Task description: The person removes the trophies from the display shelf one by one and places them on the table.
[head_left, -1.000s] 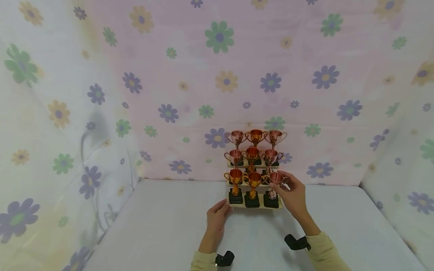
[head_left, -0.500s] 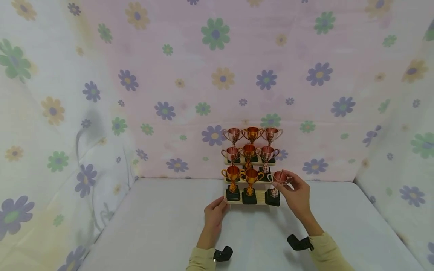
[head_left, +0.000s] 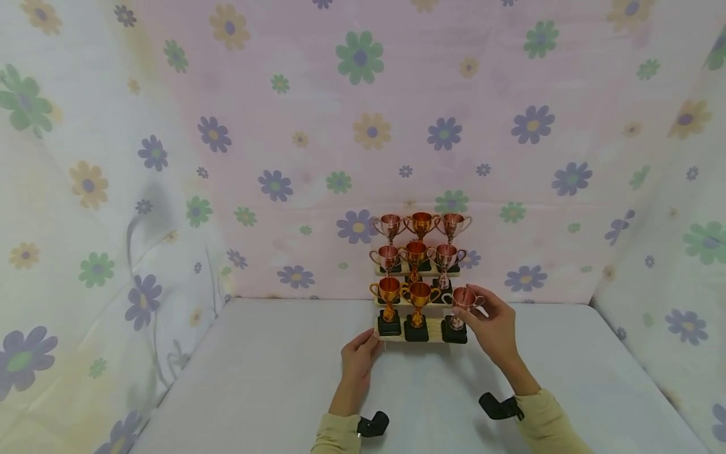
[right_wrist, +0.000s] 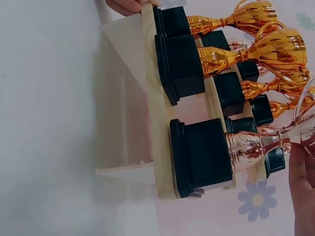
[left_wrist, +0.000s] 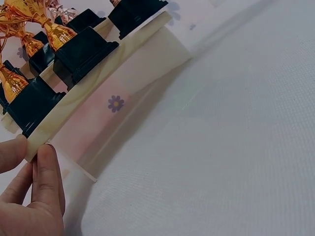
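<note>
A tiered wooden stand (head_left: 435, 330) carries several small trophies on black bases, in gold and pinkish copper. My right hand (head_left: 495, 323) pinches the cup of the copper trophy (head_left: 464, 298) at the right end of the front tier. In the right wrist view that trophy's black base (right_wrist: 204, 155) is upright on or just above the tier; contact is unclear. With thumb and fingers, my left hand (head_left: 357, 364) holds the left end of the front tier, as the left wrist view shows on the wooden board (left_wrist: 93, 83). Two gold trophies (head_left: 389, 293) stand left of the copper one.
The stand is on a white-covered table (head_left: 272, 372), close to a flowered cloth backdrop (head_left: 317, 126). Flowered cloth also hangs at both sides. Further trophies (head_left: 422, 226) fill the middle and back tiers, just behind the right hand.
The right hand has shifted the copper trophy rightward from the middle gold one, then slightly back left, leaving a wider gap. The left hand keeps its hold. The head view has shifted a little.
</note>
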### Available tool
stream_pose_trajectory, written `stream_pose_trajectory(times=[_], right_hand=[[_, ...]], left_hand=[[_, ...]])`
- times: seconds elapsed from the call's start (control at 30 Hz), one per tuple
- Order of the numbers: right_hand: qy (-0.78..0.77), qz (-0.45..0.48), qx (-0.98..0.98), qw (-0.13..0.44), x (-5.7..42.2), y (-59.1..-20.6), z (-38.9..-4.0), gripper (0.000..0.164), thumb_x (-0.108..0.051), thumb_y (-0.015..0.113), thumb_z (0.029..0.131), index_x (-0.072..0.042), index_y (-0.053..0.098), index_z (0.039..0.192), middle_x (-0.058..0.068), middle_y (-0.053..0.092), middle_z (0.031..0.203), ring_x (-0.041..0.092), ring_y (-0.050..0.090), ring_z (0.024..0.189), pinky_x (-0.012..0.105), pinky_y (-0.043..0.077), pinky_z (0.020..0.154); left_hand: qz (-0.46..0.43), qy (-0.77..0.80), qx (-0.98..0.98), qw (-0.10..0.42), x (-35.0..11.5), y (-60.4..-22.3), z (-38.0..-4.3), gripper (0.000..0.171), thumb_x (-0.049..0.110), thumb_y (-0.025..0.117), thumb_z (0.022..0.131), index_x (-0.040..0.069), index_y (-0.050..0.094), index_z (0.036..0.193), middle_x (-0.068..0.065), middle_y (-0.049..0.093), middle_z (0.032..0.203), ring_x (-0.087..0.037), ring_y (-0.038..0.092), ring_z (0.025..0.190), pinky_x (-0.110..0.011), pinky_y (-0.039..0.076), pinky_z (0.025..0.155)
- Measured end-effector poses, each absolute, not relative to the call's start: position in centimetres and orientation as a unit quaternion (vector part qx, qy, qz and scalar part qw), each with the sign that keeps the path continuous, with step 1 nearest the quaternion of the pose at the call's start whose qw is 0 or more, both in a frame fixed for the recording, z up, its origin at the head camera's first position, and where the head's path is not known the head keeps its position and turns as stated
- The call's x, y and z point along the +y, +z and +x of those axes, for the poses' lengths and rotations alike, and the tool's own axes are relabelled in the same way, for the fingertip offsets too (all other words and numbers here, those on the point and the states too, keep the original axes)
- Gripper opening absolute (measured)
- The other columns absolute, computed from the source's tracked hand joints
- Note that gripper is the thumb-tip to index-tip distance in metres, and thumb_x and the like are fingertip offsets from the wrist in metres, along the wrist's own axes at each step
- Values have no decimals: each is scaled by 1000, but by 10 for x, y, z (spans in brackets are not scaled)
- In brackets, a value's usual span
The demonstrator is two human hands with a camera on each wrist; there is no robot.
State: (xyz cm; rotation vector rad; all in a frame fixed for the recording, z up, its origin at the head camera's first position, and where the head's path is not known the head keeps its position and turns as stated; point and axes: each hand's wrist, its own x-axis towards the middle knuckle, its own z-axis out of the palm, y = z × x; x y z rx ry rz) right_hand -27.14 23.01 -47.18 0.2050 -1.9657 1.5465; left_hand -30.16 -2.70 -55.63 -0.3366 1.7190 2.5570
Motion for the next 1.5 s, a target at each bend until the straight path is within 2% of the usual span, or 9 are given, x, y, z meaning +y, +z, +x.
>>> stream_pose_trajectory(times=[0.17, 0.4, 0.67, 1.03, 1.33, 1.5], right_hand=[[590, 81, -742, 309, 236, -474, -274, 48, 6, 82, 81, 2, 67, 126, 7, 65, 100, 9, 58, 85, 11, 57, 81], [610, 77, -730, 299, 256, -473, -270, 51, 10, 81, 80, 6, 65, 127, -13, 68, 104, 2, 64, 91, 13, 57, 84], [604, 40, -739, 296, 285, -480, -266, 52, 11, 79, 82, 9, 61, 131, -20, 67, 109, -3, 65, 97, 10, 54, 85], [587, 33, -754, 293, 309, -486, -298, 52, 6, 81, 82, 9, 62, 130, -20, 65, 103, -4, 62, 93, 7, 54, 81], [556, 20, -788, 262, 327, -498, -339, 50, -8, 82, 86, 7, 61, 129, -22, 63, 102, -8, 61, 93, 6, 52, 84], [566, -8, -792, 228, 331, -509, -344, 55, -16, 81, 89, 7, 58, 133, -10, 64, 110, -8, 59, 94, 5, 52, 81]], left_hand=[[-109, 824, 556, 18, -29, -556, -303, 42, 8, 65, 100, -14, 56, 134, -27, 60, 131, -15, 67, 99, -34, 58, 98], [-110, 827, 551, 8, -28, -557, -302, 40, 6, 65, 100, -15, 57, 132, -23, 63, 125, -13, 68, 95, -33, 59, 96], [-111, 823, 557, 4, -26, -557, -300, 38, 6, 64, 100, -15, 58, 131, -25, 62, 127, -14, 68, 97, -31, 59, 94], [-111, 826, 553, 11, -27, -554, -303, 38, 6, 64, 100, -14, 58, 132, -26, 62, 127, -14, 68, 95, -29, 60, 93], [-116, 827, 550, 8, -25, -558, -304, 37, 5, 65, 99, -14, 59, 130, -24, 63, 124, -15, 68, 95, -31, 60, 94], [-113, 828, 549, 10, -24, -558, -301, 37, 5, 64, 99, -15, 58, 130, -24, 63, 124, -16, 68, 96, -31, 60, 94]])
